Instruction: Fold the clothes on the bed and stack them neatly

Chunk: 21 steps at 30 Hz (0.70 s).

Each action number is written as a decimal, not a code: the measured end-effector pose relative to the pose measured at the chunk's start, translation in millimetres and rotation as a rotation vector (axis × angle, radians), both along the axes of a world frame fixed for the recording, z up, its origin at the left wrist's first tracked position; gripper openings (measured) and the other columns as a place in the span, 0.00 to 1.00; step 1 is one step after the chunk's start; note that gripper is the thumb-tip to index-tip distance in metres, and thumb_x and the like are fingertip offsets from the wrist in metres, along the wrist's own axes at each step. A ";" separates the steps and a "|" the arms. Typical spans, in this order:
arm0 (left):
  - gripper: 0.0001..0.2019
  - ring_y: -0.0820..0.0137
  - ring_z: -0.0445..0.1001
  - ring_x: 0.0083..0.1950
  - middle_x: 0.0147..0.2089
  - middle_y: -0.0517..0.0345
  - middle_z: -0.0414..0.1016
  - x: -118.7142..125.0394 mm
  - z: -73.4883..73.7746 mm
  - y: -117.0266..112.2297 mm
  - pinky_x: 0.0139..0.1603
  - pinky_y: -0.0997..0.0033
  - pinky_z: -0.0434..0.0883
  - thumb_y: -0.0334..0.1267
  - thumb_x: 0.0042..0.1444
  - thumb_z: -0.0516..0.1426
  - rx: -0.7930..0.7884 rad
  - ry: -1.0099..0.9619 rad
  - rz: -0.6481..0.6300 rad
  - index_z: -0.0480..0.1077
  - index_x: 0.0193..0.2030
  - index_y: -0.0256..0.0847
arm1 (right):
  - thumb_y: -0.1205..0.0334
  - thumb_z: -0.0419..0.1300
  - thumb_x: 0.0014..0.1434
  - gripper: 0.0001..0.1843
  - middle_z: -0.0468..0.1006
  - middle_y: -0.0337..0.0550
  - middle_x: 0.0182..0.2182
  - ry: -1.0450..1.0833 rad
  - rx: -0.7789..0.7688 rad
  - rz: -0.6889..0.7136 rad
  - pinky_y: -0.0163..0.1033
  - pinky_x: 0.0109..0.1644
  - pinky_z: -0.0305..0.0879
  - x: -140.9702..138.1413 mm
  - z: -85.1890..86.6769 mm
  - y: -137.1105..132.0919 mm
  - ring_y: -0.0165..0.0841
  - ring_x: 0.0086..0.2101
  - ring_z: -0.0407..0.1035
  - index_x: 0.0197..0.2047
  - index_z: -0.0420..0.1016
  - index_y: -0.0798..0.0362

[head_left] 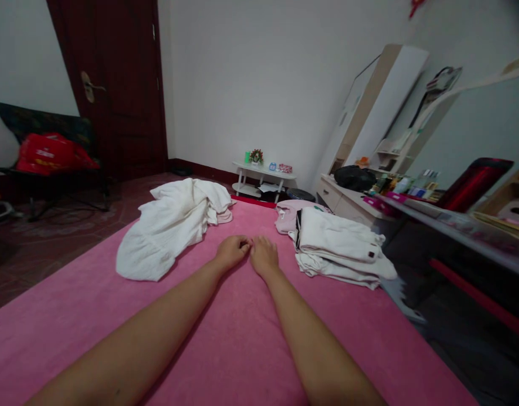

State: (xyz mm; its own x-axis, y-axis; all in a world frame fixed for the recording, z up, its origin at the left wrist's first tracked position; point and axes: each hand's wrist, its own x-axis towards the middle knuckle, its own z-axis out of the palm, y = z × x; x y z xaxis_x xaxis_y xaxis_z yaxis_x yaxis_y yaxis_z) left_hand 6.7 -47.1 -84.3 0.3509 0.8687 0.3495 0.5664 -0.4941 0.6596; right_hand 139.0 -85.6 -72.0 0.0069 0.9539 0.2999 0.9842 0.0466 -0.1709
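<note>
Both my hands rest close together on the pink bed cover [251,321], their fingertips nearly meeting. My left hand [233,252] is loosely curled, with thumb and fingers brought together and no object visible in it. Beside it, my right hand [264,256] lies palm down with its fingers stretched out over the cover. To the left of my hands is a loose heap of white clothing [170,225], rumpled and unfolded. On the right sits a stack of folded white clothes [337,239], with a folded light pink garment [288,215] just behind it.
Beyond the bed's far edge, a small white table [263,171] holds small items. Along the right, a dresser [344,197] carries a dark bag and bottles. At left, a folding chair [52,121] bears a red bag [48,155], near a dark door [119,84].
</note>
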 end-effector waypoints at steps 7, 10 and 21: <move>0.10 0.66 0.75 0.38 0.38 0.54 0.80 -0.9 2.0 -5.3 0.39 0.71 0.66 0.35 0.53 0.55 0.023 0.007 0.000 0.77 0.39 0.43 | 0.63 0.49 0.63 0.18 0.71 0.44 0.54 0.065 0.005 0.055 0.43 0.58 0.52 5.1 -3.2 1.1 0.36 0.56 0.60 0.54 0.69 0.47; 0.10 0.66 0.75 0.38 0.37 0.54 0.80 -1.4 1.8 -6.5 0.38 0.72 0.66 0.35 0.54 0.55 0.036 0.013 0.000 0.77 0.39 0.43 | 0.63 0.51 0.62 0.18 0.71 0.44 0.55 0.105 0.013 0.099 0.41 0.59 0.52 11.5 -6.4 3.7 0.35 0.56 0.61 0.54 0.70 0.48; 0.11 0.62 0.73 0.42 0.41 0.49 0.78 -7.9 11.4 -6.7 0.44 0.67 0.66 0.36 0.55 0.54 0.124 0.094 0.011 0.77 0.41 0.41 | 0.63 0.54 0.60 0.18 0.70 0.45 0.57 0.209 0.027 0.258 0.41 0.63 0.51 25.7 -10.5 2.7 0.33 0.57 0.61 0.53 0.73 0.51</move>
